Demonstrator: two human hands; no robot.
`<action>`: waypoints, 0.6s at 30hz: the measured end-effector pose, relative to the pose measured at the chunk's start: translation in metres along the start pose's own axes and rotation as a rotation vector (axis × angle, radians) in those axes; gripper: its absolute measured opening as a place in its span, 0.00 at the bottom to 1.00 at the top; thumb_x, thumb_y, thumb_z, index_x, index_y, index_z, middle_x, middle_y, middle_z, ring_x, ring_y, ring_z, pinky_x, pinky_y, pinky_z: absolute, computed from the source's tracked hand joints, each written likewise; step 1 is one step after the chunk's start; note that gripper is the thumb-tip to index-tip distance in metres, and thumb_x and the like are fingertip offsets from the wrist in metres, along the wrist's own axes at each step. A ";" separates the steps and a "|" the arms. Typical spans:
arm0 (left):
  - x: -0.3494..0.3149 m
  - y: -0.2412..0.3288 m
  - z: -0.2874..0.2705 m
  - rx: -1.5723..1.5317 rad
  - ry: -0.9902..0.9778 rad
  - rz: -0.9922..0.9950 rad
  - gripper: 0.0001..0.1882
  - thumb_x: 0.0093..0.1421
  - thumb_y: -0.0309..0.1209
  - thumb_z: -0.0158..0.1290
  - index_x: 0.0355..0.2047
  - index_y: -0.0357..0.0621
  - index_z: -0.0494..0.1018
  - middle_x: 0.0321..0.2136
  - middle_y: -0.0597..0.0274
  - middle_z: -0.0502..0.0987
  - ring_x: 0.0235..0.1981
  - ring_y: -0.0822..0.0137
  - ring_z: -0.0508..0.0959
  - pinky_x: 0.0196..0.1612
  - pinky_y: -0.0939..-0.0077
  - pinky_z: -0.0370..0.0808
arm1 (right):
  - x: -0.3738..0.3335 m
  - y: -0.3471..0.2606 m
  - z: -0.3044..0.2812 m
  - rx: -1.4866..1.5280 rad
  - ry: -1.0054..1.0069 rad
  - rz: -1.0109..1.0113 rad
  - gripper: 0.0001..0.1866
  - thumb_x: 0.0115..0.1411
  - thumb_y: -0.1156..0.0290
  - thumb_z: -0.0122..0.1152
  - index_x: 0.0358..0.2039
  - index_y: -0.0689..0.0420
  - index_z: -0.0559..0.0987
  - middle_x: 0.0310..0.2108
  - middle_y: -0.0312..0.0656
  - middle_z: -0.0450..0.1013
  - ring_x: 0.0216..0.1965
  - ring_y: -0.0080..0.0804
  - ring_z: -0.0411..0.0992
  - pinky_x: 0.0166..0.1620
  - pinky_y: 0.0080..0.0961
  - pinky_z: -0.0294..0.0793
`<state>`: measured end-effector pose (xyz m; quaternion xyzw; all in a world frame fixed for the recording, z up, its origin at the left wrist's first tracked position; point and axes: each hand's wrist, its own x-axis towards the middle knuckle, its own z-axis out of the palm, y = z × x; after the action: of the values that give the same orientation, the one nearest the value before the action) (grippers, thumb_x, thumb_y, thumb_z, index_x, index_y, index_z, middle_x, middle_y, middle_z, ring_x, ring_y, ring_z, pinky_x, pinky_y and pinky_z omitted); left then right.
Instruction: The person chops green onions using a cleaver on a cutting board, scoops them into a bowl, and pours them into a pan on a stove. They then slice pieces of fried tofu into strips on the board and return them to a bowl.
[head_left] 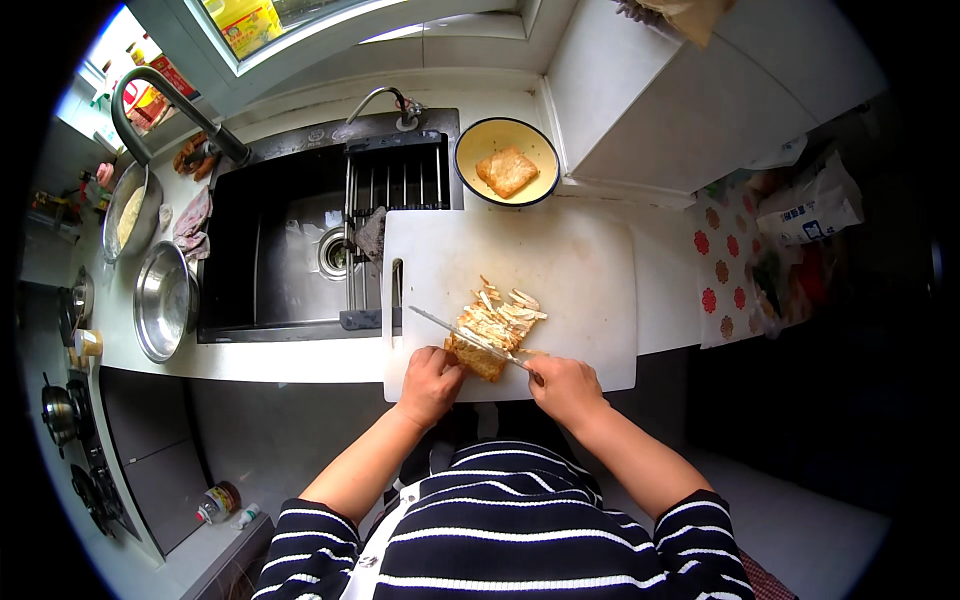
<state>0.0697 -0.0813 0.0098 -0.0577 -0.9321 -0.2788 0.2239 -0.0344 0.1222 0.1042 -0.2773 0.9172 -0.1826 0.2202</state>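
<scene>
A white cutting board (585, 260) lies on the counter in front of me. On it is a golden-brown slab, seemingly fried tofu (484, 364), with a heap of cut strips (512, 315) beyond it. My left hand (432, 386) has its fingers bent against the slab's left side, pinning it. A knife (462, 334) is gripped by its handle in my right hand (568, 390). The blade points to the upper left and crosses between the slab and the strips. Behind the board, a yellow bowl with a dark rim (545, 178) holds another whole golden slab (507, 172).
Left of the board is a black sink (265, 270) with a metal rack (395, 185) and a curved faucet (165, 90). A steel bowl (163, 300) leans by its left edge, near a crumpled cloth (192, 226). A wall (630, 110) rises right of the yellow bowl.
</scene>
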 end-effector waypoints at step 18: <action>-0.003 0.002 0.003 0.014 -0.006 -0.023 0.07 0.45 0.24 0.58 0.27 0.45 0.75 0.28 0.60 0.73 0.31 0.57 0.72 0.35 0.64 0.69 | 0.021 0.014 0.026 -0.010 -0.014 -0.035 0.06 0.53 0.70 0.57 0.32 0.50 0.81 0.26 0.46 0.78 0.30 0.48 0.77 0.35 0.43 0.77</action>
<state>0.0718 -0.0784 0.0073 -0.0461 -0.9353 -0.2749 0.2181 -0.0428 0.1152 0.0696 -0.2955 0.9116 -0.1799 0.2219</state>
